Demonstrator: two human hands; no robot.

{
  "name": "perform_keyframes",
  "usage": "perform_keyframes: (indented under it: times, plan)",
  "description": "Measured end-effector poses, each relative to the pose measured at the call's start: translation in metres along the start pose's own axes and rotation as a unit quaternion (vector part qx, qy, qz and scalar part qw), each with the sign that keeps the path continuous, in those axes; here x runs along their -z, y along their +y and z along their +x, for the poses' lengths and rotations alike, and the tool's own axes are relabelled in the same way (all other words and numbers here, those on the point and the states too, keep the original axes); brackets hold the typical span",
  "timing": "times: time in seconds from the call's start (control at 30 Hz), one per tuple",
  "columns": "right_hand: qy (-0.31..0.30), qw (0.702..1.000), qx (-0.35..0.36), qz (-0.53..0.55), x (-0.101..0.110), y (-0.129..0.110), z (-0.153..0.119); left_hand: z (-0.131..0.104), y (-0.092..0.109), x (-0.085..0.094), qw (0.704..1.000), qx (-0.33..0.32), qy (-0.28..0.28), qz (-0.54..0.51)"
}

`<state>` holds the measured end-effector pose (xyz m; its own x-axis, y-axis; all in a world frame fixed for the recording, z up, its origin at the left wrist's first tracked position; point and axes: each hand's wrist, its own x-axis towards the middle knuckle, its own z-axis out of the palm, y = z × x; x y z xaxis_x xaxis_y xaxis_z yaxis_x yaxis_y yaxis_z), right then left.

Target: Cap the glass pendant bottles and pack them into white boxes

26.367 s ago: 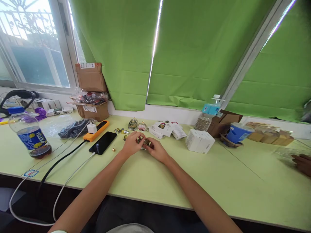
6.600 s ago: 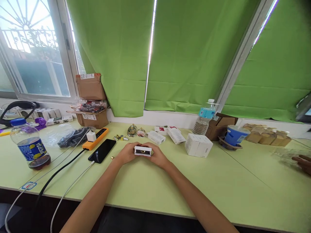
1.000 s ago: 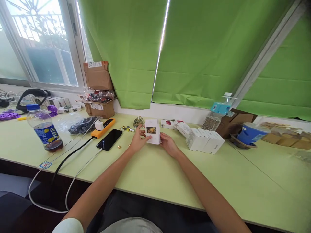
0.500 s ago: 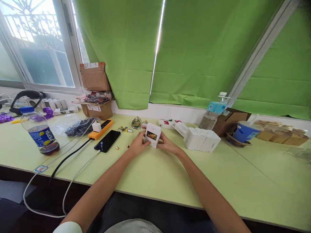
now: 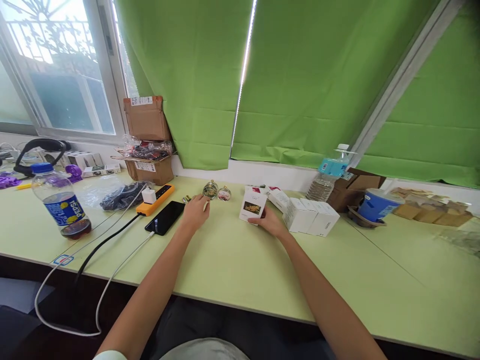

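My right hand (image 5: 268, 221) is closed around a small white box (image 5: 252, 204) with a dark flower picture on its front. The box is held upright, just left of a group of white boxes (image 5: 311, 216). My left hand (image 5: 196, 211) is over the small metal cylinders (image 5: 186, 199), its fingers curled downward. Whatever its fingertips may hold is hidden. Behind that hand are two round glass bottles with gold trim: a dark one (image 5: 210, 190) and a pinkish one (image 5: 224, 194).
A black phone (image 5: 165, 218) on a cable and an orange power strip (image 5: 156, 199) lie left. A Pepsi bottle (image 5: 63, 205) stands farther left. On the right are a water bottle (image 5: 320, 185), a blue cup (image 5: 378, 205) and a brown carton (image 5: 352, 187).
My left hand has let go of the white box and moved left onto the small metal cylinders. My right hand has carried the box to the right, uncovering the pinkish bottle.
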<state>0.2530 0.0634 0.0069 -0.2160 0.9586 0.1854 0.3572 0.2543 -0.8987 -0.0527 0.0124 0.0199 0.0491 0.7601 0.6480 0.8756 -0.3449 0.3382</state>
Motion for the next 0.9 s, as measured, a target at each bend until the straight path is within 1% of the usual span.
perform_keyframes:
  times: [0.1, 0.17, 0.23, 0.33, 0.4, 0.47, 0.53, 0.57, 0.6, 0.67, 0.73, 0.8, 0.87, 0.9]
  plan:
    - [0.004, 1.000, -0.010, -0.020, 0.006, 0.004, -0.002, -0.001, -0.017, -0.001, 0.997, 0.058, -0.010, 0.041]
    - [0.013, 1.000, -0.005, -0.025, 0.007, 0.004, -0.003, -0.002, -0.024, -0.003, 0.995, 0.078, -0.026, 0.060]
    - [0.014, 1.000, 0.002, -0.018, 0.007, 0.003, -0.005, -0.002, -0.027, -0.005, 0.993, 0.081, -0.042, 0.070]
    - [0.011, 1.000, 0.023, -0.001, 0.005, -0.001, -0.008, -0.002, -0.027, -0.009, 0.993, 0.070, -0.068, 0.070]
    - [0.022, 0.999, 0.043, -0.001, 0.003, -0.003, -0.008, -0.002, -0.026, -0.011, 0.992, 0.061, -0.089, 0.066]
    - [0.050, 0.996, 0.068, -0.015, 0.001, -0.008, -0.008, -0.002, -0.024, -0.013, 0.991, 0.062, -0.102, 0.063]
    - [0.111, 0.986, 0.115, -0.041, 0.000, -0.015, -0.008, -0.001, -0.022, -0.014, 0.991, 0.069, -0.098, 0.059]
    - [0.157, 0.975, 0.149, -0.056, 0.000, -0.020, -0.009, 0.000, -0.020, -0.014, 0.992, 0.070, -0.091, 0.055]
    - [0.208, 0.957, 0.190, -0.073, 0.000, -0.027, -0.011, 0.001, -0.017, -0.013, 0.993, 0.066, -0.084, 0.050]
    - [0.297, 0.907, 0.280, -0.106, 0.001, -0.042, -0.017, 0.004, -0.008, -0.007, 0.996, 0.050, -0.067, 0.038]
    - [0.342, 0.857, 0.361, -0.137, -0.002, -0.059, -0.025, 0.004, 0.004, 0.005, 0.998, 0.033, -0.045, 0.025]
    - [0.345, 0.822, 0.421, -0.166, -0.011, -0.075, -0.036, -0.001, 0.018, 0.022, 1.000, 0.027, -0.008, 0.012]
    - [0.306, 0.809, 0.464, -0.192, -0.029, -0.088, -0.047, -0.012, 0.029, 0.042, 0.999, 0.032, 0.043, 0.000]
    - [0.272, 0.811, 0.476, -0.203, -0.041, -0.093, -0.052, -0.019, 0.031, 0.050, 0.998, 0.037, 0.057, -0.002]
